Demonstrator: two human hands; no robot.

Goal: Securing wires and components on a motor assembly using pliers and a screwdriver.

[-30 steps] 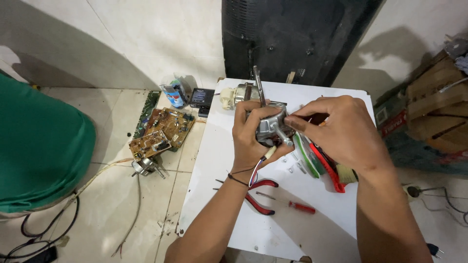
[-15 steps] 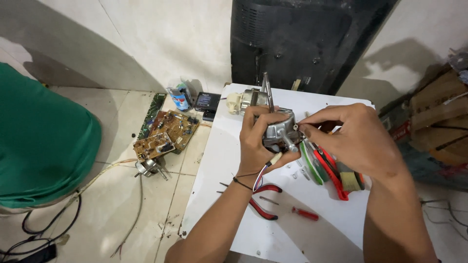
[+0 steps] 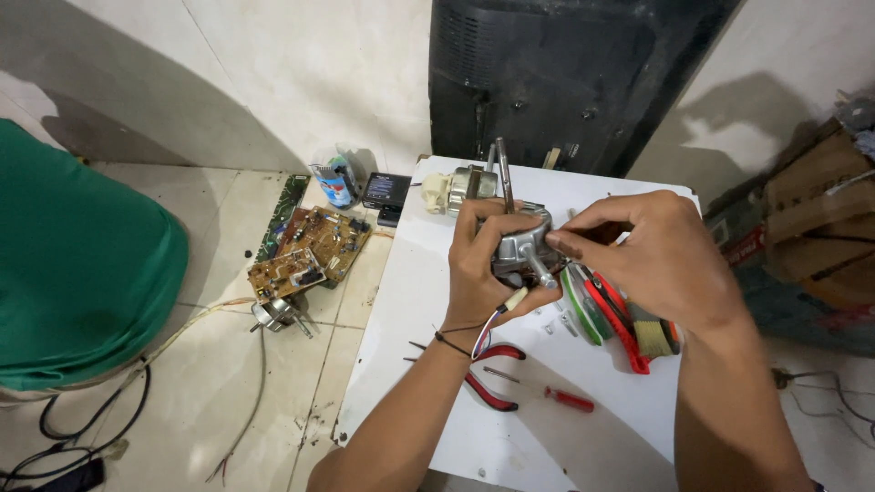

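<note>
Two hands [image 3: 583, 260] work above a white board [image 3: 410, 319] on tiled floor [image 3: 210, 383].

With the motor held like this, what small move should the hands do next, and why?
Probably the right hand should close its fingertips on the shaft and turn it a little. The left hand already grips the motor above the white board, the shaft end points toward the right fingers, and the pliers and screwdriver lie unused below.

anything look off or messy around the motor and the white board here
Yes. Bare circuit boards and a loose motor part lie on the tiled floor with stray wires, left of the white board. Small screws lie scattered beside the motor.
</note>
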